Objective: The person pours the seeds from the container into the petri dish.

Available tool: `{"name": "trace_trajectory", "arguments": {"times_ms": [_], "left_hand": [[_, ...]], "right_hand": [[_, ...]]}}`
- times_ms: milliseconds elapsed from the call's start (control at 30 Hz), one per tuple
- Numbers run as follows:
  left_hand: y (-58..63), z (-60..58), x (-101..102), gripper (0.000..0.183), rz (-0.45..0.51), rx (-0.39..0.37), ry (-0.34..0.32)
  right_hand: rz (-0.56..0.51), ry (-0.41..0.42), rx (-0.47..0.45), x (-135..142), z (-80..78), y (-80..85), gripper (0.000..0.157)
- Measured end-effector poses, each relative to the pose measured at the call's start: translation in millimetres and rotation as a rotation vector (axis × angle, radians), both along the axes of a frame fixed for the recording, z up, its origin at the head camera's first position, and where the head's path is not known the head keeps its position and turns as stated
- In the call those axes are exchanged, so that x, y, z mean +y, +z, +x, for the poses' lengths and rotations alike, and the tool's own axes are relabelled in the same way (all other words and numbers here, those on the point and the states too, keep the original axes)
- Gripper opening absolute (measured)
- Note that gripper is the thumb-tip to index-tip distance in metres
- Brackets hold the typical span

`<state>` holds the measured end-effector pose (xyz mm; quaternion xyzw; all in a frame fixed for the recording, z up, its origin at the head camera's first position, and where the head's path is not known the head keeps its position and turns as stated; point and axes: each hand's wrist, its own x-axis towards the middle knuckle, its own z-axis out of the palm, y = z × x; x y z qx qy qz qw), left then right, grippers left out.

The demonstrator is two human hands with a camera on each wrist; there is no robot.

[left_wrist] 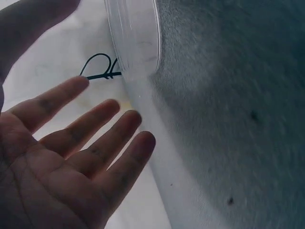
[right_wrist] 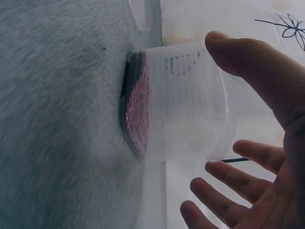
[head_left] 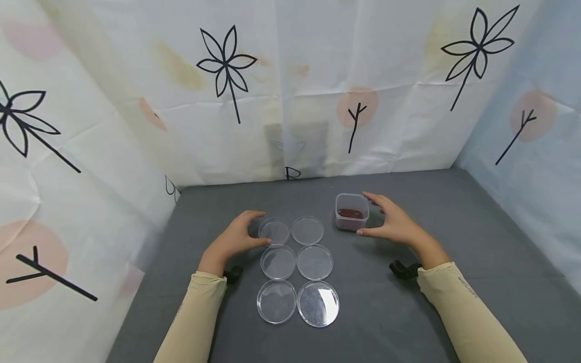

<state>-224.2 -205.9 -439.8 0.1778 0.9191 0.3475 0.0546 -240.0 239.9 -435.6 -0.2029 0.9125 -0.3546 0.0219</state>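
Observation:
A clear square plastic tub (head_left: 352,204) with small reddish-brown grains (right_wrist: 138,109) in its bottom stands on the grey table. Beside its right side is my right hand (head_left: 397,222), thumb and fingers spread apart around it; whether the thumb touches the wall cannot be told. Several clear round petri dishes (head_left: 314,262) lie in two columns left of the tub. My left hand (head_left: 236,237) hovers by the far left petri dish (head_left: 274,230), thumb and fingers parted on its left side, holding nothing. Part of a dish (left_wrist: 136,38) shows above those fingers in the left wrist view.
The grey tabletop (head_left: 372,312) runs back to a white cloth (head_left: 308,75) printed with black flowers and twigs. Similar cloth hangs along the left and right sides. Black wrist straps (head_left: 404,270) sit on both wrists, under beige sleeves.

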Motion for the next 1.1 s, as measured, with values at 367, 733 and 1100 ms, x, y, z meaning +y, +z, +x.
{"name": "trace_trajectory", "arguments": {"times_ms": [367,733,1100], "left_hand": [[-3.9,-5.8,1,0.079,-0.008,-0.089,-0.024],[-17.9,-14.0,4,0.077,-0.044,-0.046,-0.045],[-16.7,-11.8,5,0.077,-0.026,-0.065,-0.027]], "right_hand": [[-0.048,0.009,-0.102,-13,-13.7,-5.5,0.101],[-0.073,-0.014,-0.156,-16,-20.7,-7.5,0.101],[-0.11,-0.082,-0.113,-30,-23.5,-4.0,0.099]]}}
